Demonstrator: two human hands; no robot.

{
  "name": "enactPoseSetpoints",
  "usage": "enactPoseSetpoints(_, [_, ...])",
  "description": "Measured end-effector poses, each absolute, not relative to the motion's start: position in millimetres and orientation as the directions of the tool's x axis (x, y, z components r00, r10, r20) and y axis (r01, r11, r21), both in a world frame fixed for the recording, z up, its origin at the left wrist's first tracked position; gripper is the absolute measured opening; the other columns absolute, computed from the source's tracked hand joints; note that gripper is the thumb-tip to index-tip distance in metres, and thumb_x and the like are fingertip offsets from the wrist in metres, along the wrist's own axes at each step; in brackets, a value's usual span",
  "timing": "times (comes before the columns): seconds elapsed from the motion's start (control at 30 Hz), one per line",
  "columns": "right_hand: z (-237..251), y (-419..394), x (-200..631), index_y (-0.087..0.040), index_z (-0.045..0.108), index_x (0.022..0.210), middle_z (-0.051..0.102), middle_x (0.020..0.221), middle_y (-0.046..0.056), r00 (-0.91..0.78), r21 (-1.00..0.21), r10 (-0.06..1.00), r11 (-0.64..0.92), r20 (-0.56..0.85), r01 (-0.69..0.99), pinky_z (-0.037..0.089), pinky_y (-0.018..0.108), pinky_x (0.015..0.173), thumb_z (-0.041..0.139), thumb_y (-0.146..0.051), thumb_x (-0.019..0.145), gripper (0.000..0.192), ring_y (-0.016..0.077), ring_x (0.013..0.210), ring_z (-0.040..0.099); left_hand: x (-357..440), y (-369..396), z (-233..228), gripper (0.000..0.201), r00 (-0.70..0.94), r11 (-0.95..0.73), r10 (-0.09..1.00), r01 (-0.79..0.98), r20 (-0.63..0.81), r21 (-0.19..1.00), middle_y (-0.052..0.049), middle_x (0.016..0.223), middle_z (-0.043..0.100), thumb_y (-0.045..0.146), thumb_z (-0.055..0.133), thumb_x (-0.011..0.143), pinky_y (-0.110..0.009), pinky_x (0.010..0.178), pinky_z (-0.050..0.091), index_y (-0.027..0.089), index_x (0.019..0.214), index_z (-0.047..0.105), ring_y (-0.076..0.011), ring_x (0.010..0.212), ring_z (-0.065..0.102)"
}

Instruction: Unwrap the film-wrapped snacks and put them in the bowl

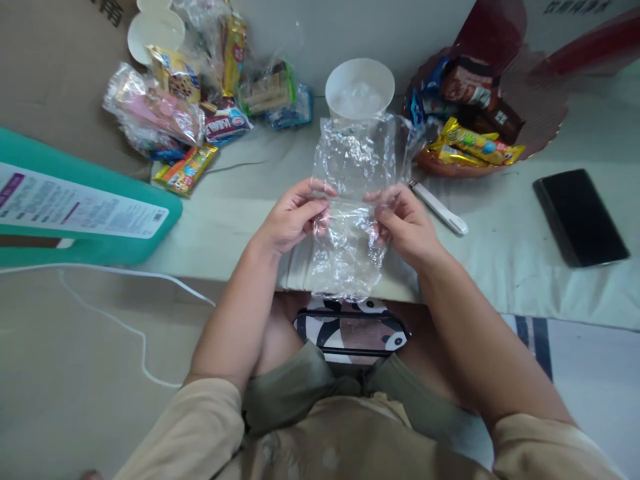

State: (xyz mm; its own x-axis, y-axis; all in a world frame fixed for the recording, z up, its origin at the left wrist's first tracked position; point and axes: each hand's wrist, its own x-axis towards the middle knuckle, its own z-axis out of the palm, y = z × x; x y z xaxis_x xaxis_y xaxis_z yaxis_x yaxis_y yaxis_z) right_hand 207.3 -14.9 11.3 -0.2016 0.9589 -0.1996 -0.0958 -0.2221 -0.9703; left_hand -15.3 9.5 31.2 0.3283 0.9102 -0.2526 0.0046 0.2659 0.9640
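A crinkled clear plastic bag (350, 247) is stretched between my two hands above the front edge of the cloth-covered surface. My left hand (299, 215) pinches its left side, thumb against fingers. On the other side, my right hand (403, 219) grips the bag the same way. The bag looks flat, and I see nothing inside it. Its far end reaches up to a white bowl (360, 90), which holds something clear and crumpled. Just right of my right hand lies a white nail clipper (440, 208).
A reddish fluted bowl (545, 127) of wrapped snacks stands at the back right. Farther right lies a black phone (581, 217). Wrapped snacks (225, 123) are piled at the back left, beside a green container (165, 230). A white cable (145, 347) hangs at the left.
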Motion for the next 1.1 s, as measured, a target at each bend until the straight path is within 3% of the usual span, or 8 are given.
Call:
enactPoseSetpoints(0.13, [6.1, -13.7, 206.9, -0.024, 0.044, 0.077, 0.062, 0.124, 0.004, -0.094, -0.995, 0.991, -0.099, -0.096, -0.026, 0.041, 0.027, 0.049, 0.068, -0.059, 0.08, 0.043, 0.0076, 0.057, 0.047, -16.3, 10.0, 31.0, 0.021, 0.31, 0.201, 0.935, -0.06, -0.173, 0.978, 0.001, 0.066, 0.059, 0.038, 0.076, 0.071, -0.027, 0.053, 0.047, 0.021, 0.07, 0.063, -0.0093, 0.053, 0.053])
enactPoseSetpoints(0.3, [-0.1, -8.0, 215.8, -0.024, 0.059, 0.09, 0.059, 0.133, 0.01, 0.019, -0.957, 0.999, -0.038, -0.034, 0.287, 0.048, 0.037, 0.063, 0.044, -0.033, 0.087, 0.018, 0.0174, 0.072, 0.056, -18.5, 12.3, 26.6, 0.035, 0.329, 0.146, 0.933, 0.016, -0.143, 0.989, -0.005, 0.073, 0.064, 0.05, 0.065, 0.08, -0.033, 0.064, 0.052, 0.02, 0.062, 0.068, -0.0147, 0.066, 0.06])
enactPoseSetpoints(0.4, [-6.0, -3.5, 221.4, -0.028, 0.06, 0.119, 0.059, 0.136, 0.012, 0.007, -0.905, 1.0, 0.015, 0.02, 0.425, 0.051, 0.039, 0.071, 0.038, -0.028, 0.09, 0.037, 0.0218, 0.085, 0.064, -17.9, 12.7, 23.4, 0.045, 0.249, 0.014, 0.967, 0.154, -0.052, 0.988, -0.005, 0.073, 0.064, 0.056, 0.06, 0.086, -0.032, 0.069, 0.051, 0.02, 0.062, 0.072, -0.015, 0.071, 0.06])
enactPoseSetpoints(0.53, [-13.4, -2.7, 220.9, -0.034, 0.035, 0.152, 0.058, 0.138, 0.013, -0.117, -0.82, 0.992, 0.102, 0.043, 0.564, 0.053, 0.039, 0.077, 0.046, -0.05, 0.098, 0.058, 0.0237, 0.099, 0.067, -14.3, 10.0, 23.4, 0.018, 0.231, -0.191, 0.966, 0.327, 0.118, 0.925, -0.004, 0.084, 0.062, 0.036, 0.081, 0.072, -0.028, 0.063, 0.046, 0.02, 0.069, 0.073, -0.0141, 0.076, 0.057])
enactPoseSetpoints(0.7, [-13.5, -8.7, 212.6, -0.029, 0.016, 0.161, 0.07, 0.111, 0.009, -0.165, -0.835, 0.986, 0.105, 0.017, 0.541, 0.055, 0.042, 0.079, 0.058, -0.051, 0.095, 0.082, 0.0241, 0.09, 0.069, -7.6, 7.4, 22.7, 0.042, 0.183, -0.066, 0.982, 0.131, 0.041, 0.989, -0.002, 0.093, 0.065, 0.035, 0.087, 0.069, -0.026, 0.067, 0.049, 0.027, 0.106, 0.07, -0.0135, 0.079, 0.063])
enactPoseSetpoints(0.87, [-2.4, -7.7, 210.4, -0.03, 0.033, 0.152, 0.07, 0.113, 0.009, -0.114, -0.959, 0.991, -0.041, -0.076, 0.28, 0.058, 0.041, 0.079, 0.055, -0.058, 0.093, 0.069, 0.0228, 0.091, 0.07, -0.3, 6.7, 17.6, 0.041, 0.37, 0.233, 0.901, 0.022, -0.224, 0.972, -0.004, 0.084, 0.071, 0.042, 0.087, 0.068, -0.028, 0.068, 0.054, 0.019, 0.096, 0.067, -0.0159, 0.076, 0.068])
enactPoseSetpoints(0.97, [7.8, -9.3, 211.1, -0.024, 0.059, 0.12, 0.07, 0.098, 0.007, -0.174, -0.975, 0.96, -0.215, -0.221, 0.052, 0.056, 0.036, 0.07, 0.066, -0.06, 0.082, 0.053, 0.0203, 0.079, 0.068, 1.6, 6.2, 17.2, 0.032, 0.31, 0.25, 0.92, 0.004, -0.239, 0.968, -0.002, 0.076, 0.071, 0.041, 0.08, 0.075, -0.028, 0.064, 0.056, 0.018, 0.09, 0.064, -0.0146, 0.067, 0.068])
enactPoseSetpoints(1.1, [16.5, -13.9, 214.3, -0.023, 0.058, 0.086, 0.057, 0.068, -0.002, -0.228, -0.953, 0.926, -0.301, -0.3, 0.033, 0.044, 0.028, 0.055, 0.075, -0.049, 0.074, 0.033, 0.0129, 0.057, 0.052, -4.3, 7.1, 20.9, 0.032, 0.272, 0.274, 0.92, 0.068, -0.282, 0.959, 0.004, 0.06, 0.064, 0.038, 0.076, 0.078, -0.027, 0.048, 0.05, 0.022, 0.103, 0.063, -0.0137, 0.048, 0.061])
